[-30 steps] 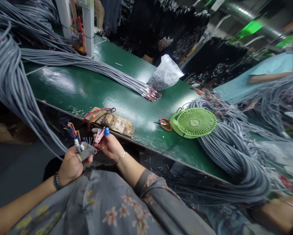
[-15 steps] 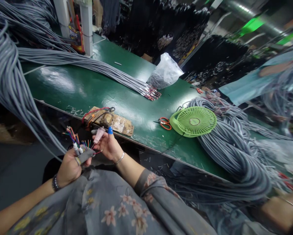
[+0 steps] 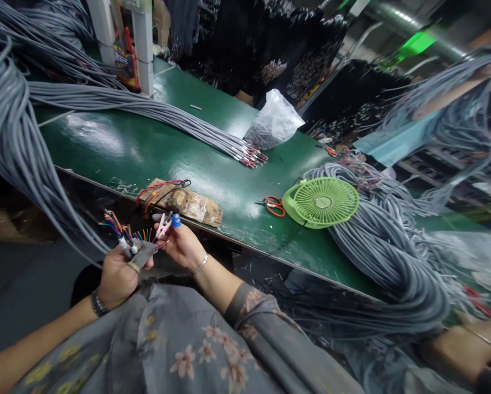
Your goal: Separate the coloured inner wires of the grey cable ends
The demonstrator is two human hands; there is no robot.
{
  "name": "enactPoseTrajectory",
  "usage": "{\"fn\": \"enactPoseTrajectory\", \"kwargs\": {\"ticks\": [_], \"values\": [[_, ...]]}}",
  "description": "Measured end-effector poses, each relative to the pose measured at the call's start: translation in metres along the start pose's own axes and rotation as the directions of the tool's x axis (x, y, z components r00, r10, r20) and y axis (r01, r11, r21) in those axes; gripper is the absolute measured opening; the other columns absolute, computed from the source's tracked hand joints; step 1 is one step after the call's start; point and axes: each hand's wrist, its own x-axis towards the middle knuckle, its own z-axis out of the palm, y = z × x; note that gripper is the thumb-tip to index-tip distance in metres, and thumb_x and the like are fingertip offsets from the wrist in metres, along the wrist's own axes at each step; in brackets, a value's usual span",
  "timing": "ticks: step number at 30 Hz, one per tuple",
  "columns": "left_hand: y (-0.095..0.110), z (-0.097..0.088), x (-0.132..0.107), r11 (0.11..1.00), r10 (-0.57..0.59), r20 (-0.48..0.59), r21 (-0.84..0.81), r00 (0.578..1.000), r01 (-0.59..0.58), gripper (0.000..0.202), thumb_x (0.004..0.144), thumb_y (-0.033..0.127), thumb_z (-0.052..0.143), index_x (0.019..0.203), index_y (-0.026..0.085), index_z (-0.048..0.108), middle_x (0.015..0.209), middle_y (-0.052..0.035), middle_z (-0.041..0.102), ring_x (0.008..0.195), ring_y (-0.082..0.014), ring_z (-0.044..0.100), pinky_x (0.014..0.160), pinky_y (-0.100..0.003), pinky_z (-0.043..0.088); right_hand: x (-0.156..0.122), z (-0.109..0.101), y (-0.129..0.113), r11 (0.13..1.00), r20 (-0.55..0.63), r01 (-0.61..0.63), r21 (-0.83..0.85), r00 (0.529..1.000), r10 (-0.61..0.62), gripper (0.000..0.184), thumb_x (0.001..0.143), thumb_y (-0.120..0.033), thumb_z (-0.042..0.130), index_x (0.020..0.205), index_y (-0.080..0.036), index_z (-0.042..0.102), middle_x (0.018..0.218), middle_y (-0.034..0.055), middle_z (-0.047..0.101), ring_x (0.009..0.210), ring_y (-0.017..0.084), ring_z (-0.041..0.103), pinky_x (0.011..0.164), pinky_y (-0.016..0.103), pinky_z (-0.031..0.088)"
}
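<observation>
My left hand [image 3: 120,278] is closed round the ends of a few grey cables [image 3: 126,246], whose thin coloured wires [image 3: 116,225] fan out upward. A grey wrap [image 3: 143,256] with a yellowish band covers its thumb. Close beside it on the right, my right hand [image 3: 184,247] pinches a pale pink clip-like tool [image 3: 163,225] at the wire tips. A blue cover [image 3: 176,220] sits on one fingertip of that hand. Thin red wires lie between the two hands; whether the tool grips one I cannot tell.
On the green table [image 3: 179,172] lie a taped cardboard piece [image 3: 200,207], orange-handled scissors [image 3: 275,206], a green fan [image 3: 325,202], a plastic bag [image 3: 273,120] and a cable bundle [image 3: 159,109]. More cables [image 3: 393,257] are heaped right. Another person's arm [image 3: 467,350] shows lower right.
The pink tool has turned in my right hand, and its two-armed shape now shows. Both hands stay close together. At far right, a co-worker's cables have been lifted.
</observation>
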Motion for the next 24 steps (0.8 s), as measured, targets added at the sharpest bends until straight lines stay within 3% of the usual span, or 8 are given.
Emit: {"fn": "enactPoseTrajectory", "kwargs": {"ticks": [6, 12, 14, 16, 19, 22, 24], "values": [[-0.010, 0.001, 0.003, 1.000, -0.001, -0.013, 0.006, 1.000, 0.001, 0.027, 0.061, 0.043, 0.086, 0.056, 0.022, 0.069, 0.049, 0.0004, 0.066, 0.047, -0.0142, 0.057, 0.050, -0.025, 0.048, 0.005, 0.005, 0.002, 0.998, -0.054, 0.022, 0.051, 0.998, -0.020, 0.040, 0.086, -0.056, 0.080, 0.081, -0.018, 0.069, 0.072, 0.0019, 0.069, 0.068, 0.014, 0.062, 0.065, 0.026, 0.054], [-0.010, -0.001, 0.002, 1.000, 0.002, -0.006, 0.010, 1.000, -0.002, 0.035, 0.059, 0.050, 0.087, 0.053, 0.022, 0.067, 0.048, 0.0004, 0.065, 0.046, -0.0141, 0.057, 0.048, -0.025, 0.048, 0.004, -0.004, 0.007, 0.999, 0.052, -0.031, 0.016, 0.998, 0.030, 0.057, 0.088, -0.073, 0.066, 0.082, -0.017, 0.068, 0.075, 0.0035, 0.070, 0.064, 0.014, 0.059, 0.062, 0.026, 0.052], [-0.011, -0.005, 0.001, 1.000, 0.013, -0.003, 0.019, 1.000, -0.013, 0.034, 0.059, 0.048, 0.086, 0.051, 0.022, 0.067, 0.047, 0.0003, 0.065, 0.046, -0.0140, 0.057, 0.049, -0.025, 0.048, 0.002, -0.012, 0.009, 0.998, 0.130, -0.045, -0.049, 0.990, 0.051, 0.062, 0.081, -0.078, 0.070, 0.083, -0.017, 0.069, 0.076, 0.0032, 0.070, 0.063, 0.013, 0.058, 0.061, 0.025, 0.052], [-0.013, -0.009, -0.001, 0.998, 0.024, 0.011, 0.050, 1.000, -0.025, 0.030, 0.060, 0.045, 0.084, 0.051, 0.022, 0.067, 0.048, -0.0001, 0.066, 0.047, -0.0146, 0.058, 0.049, -0.025, 0.049, -0.001, -0.020, 0.012, 0.992, 0.199, -0.026, -0.125, 0.979, 0.051, 0.066, 0.064, -0.080, 0.082, 0.081, -0.017, 0.069, 0.074, 0.0017, 0.069, 0.062, 0.012, 0.056, 0.059, 0.025, 0.050], [-0.014, -0.014, -0.003, 0.992, 0.008, 0.053, 0.126, 0.999, -0.015, 0.024, 0.061, 0.039, 0.080, 0.050, 0.022, 0.067, 0.047, -0.0005, 0.067, 0.047, -0.0154, 0.058, 0.049, -0.026, 0.048, -0.006, -0.026, 0.014, 0.971, 0.226, 0.021, -0.239, 0.974, 0.034, 0.068, 0.045, -0.070, 0.095, 0.076, -0.017, 0.066, 0.067, -0.0025, 0.064, 0.058, 0.010, 0.053, 0.058, 0.024, 0.047], [-0.010, -0.015, 0.000, 0.981, -0.083, 0.175, 0.186, 0.981, 0.049, 0.019, 0.062, 0.034, 0.075, 0.049, 0.023, 0.065, 0.046, -0.0005, 0.066, 0.045, -0.0158, 0.056, 0.048, -0.026, 0.047, -0.009, -0.025, 0.014, 0.930, 0.250, 0.068, -0.361, 0.968, 0.026, 0.059, 0.046, -0.054, 0.101, 0.074, -0.017, 0.064, 0.066, -0.0052, 0.062, 0.059, 0.009, 0.053, 0.062, 0.024, 0.045], [-0.006, -0.014, 0.004, 0.969, -0.173, 0.305, 0.221, 0.936, 0.107, 0.017, 0.061, 0.032, 0.072, 0.048, 0.023, 0.065, 0.045, -0.0009, 0.066, 0.044, -0.0161, 0.055, 0.047, -0.027, 0.047, -0.011, -0.024, 0.013, 0.896, 0.287, 0.112, -0.430, 0.958, 0.017, 0.053, 0.050, -0.048, 0.100, 0.073, -0.016, 0.064, 0.068, -0.0055, 0.062, 0.061, 0.008, 0.052, 0.064, 0.024, 0.045]]}}
